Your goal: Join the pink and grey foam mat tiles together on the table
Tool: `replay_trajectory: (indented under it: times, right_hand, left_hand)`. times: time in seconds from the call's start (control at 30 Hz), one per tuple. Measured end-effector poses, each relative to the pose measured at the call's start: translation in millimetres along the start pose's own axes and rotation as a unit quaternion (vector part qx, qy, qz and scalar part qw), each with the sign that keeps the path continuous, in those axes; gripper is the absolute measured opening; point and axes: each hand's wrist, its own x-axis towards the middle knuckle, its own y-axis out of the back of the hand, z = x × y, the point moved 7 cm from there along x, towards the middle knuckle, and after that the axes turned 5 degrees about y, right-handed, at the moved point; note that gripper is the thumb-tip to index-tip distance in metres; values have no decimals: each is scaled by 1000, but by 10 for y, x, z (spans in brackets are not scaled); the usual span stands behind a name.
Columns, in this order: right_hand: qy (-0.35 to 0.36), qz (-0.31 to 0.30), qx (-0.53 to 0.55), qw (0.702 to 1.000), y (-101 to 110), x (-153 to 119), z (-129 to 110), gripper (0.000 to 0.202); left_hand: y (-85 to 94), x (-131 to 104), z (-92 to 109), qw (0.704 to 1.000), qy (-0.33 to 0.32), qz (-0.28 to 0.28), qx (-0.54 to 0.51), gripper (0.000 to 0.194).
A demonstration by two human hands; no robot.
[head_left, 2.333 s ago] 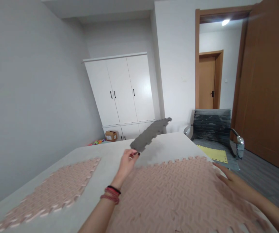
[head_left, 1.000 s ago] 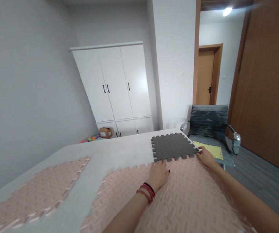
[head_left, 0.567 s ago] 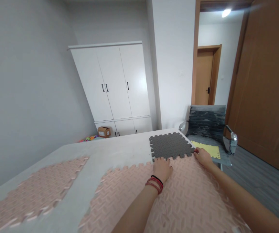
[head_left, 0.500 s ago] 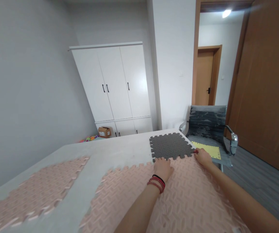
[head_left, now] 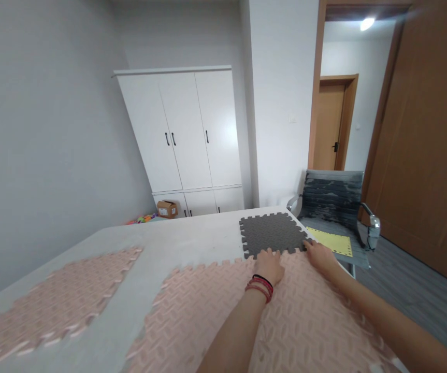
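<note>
Dark grey square foam puzzle tile lies flat at the far right corner of the pale grey table, its toothed near edge meeting the large pink foam puzzle mat. Left hand, palm down, fingers spread flat, presses the seam at the grey tile's near edge. Right hand rests flat at the tile's near right corner, grasping nothing. Second pink foam mat well left of the tile. Grey armchair just beyond it, yellow sheet on the seat.
</note>
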Motion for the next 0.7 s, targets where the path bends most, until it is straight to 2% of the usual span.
replay_trajectory:
  times: [0.13, 0.23, 0.4, 0.57, 0.7]
  right_hand:
    - [95, -18, 0, 995, 64, -48, -186, 32]
    - [136, -38, 11, 990, 122, 13, -203, 29]
    - [145, -49, 32, 988, 187, 108, -287, 32]
    - [162, -27, 63, 984, 156, -89, -621, 35]
    - [152, -22, 62, 986, 132, -126, -717, 32]
  left_hand:
    - [-52, 66, 36, 999, 33, -15, 4, 41]
    - [-93, 106, 50, 999, 47, -26, 6, 42]
    - [-172, 90, 92, 997, 70, -34, 8, 51]
    - [-269, 83, 115, 994, 96, -40, 17, 56]
    - [-267, 108, 98, 994, 100, -38, 17, 54]
